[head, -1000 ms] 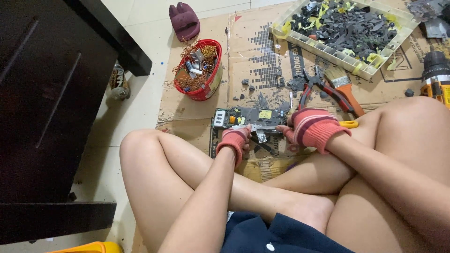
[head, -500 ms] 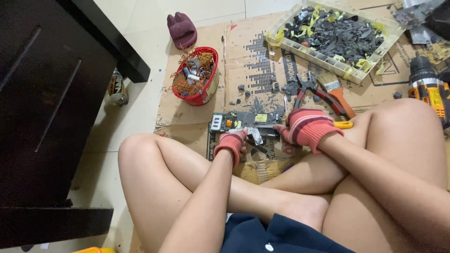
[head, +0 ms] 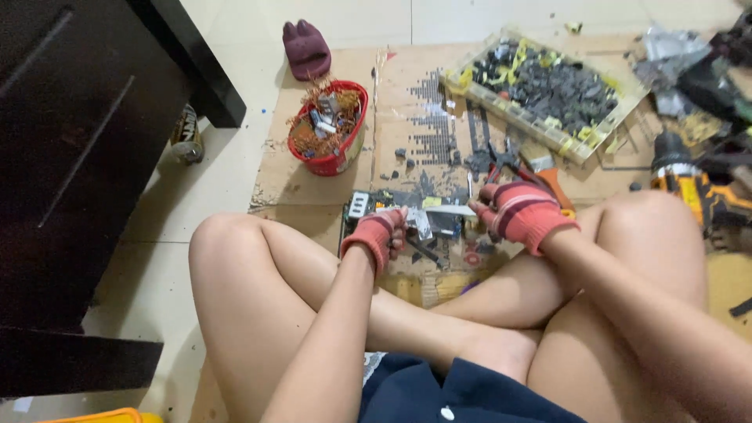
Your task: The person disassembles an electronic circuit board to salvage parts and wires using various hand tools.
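Here, at the centre of the frame, the left hand (head: 381,235) in a red knit glove pinches one end of a thin pale metal strip (head: 435,210). The right hand (head: 521,213), gloved the same, has its fingers curled around the other end. The strip is held just above a green circuit board crowded with small parts (head: 407,215), which lies on the brown cardboard sheet (head: 407,102). If the strip springs free of a weak pinch, it could flick loose bits across the cardboard, or its edge could catch a glove. The red plastic basket of copper wire scrap (head: 329,125) and the clear tray of dark components (head: 548,86) lie higher in the frame. Compared with half a second ago, the hands hold much the same grip, while the view has drifted so the tray sits further right.
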